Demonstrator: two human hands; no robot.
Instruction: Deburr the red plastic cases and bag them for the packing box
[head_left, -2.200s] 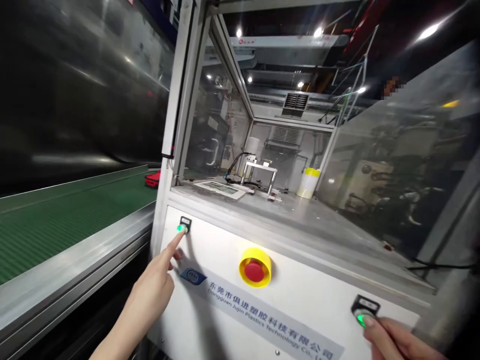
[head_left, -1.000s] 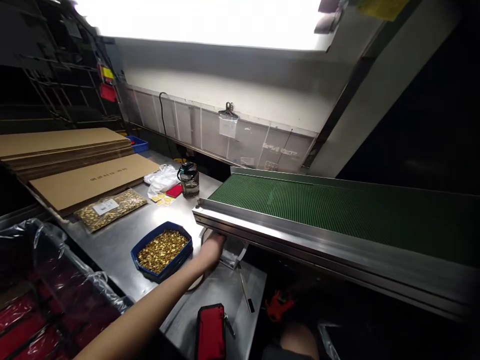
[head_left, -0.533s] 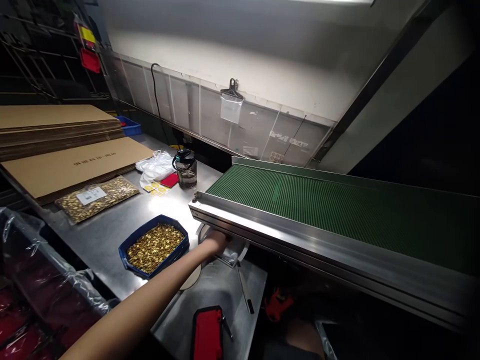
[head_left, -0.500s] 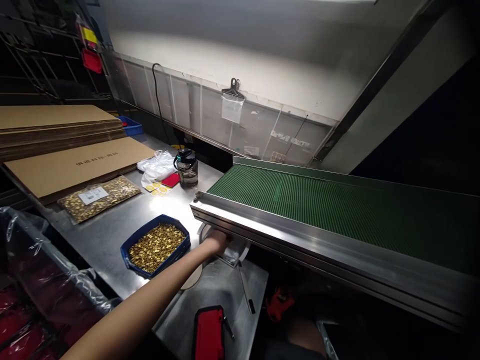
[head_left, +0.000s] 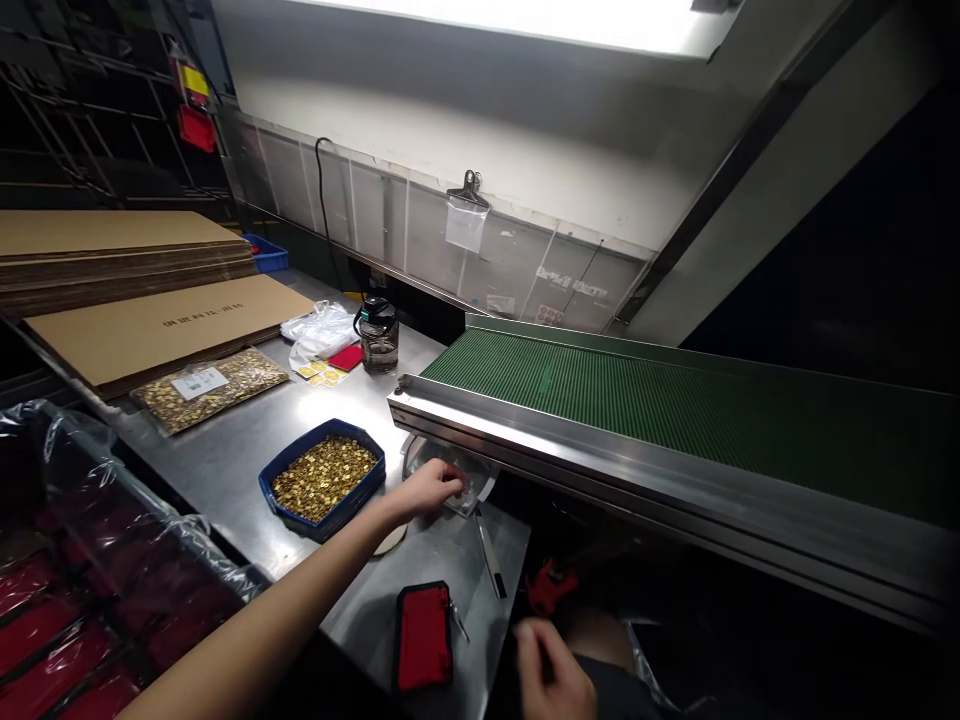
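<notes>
My left hand reaches across the metal table over a shallow tray under the conveyor's edge. Its fingers are curled together; whatever they hold is too small to make out. Clear plastic lies in the tray beside the fingertips. My right hand is low at the bottom, past the table's edge, its fingers bent toward the thumb and somewhat blurred. Anything inside it is hidden. Close to the left wrist stands a blue bin full of small brass-coloured pieces. A red case with black edging lies on the table between the hands.
A green ribbed conveyor runs off to the right. Behind the bin are a bag of brass-coloured pieces, a drink bottle and cardboard sheets. A tweezer-like tool lies near the table edge. Plastic-lined red goods are at left.
My left hand has drawn back slightly from under the conveyor's edge, and its fingers now show. My right hand has come into view at the bottom. The whole view has shifted slightly.
</notes>
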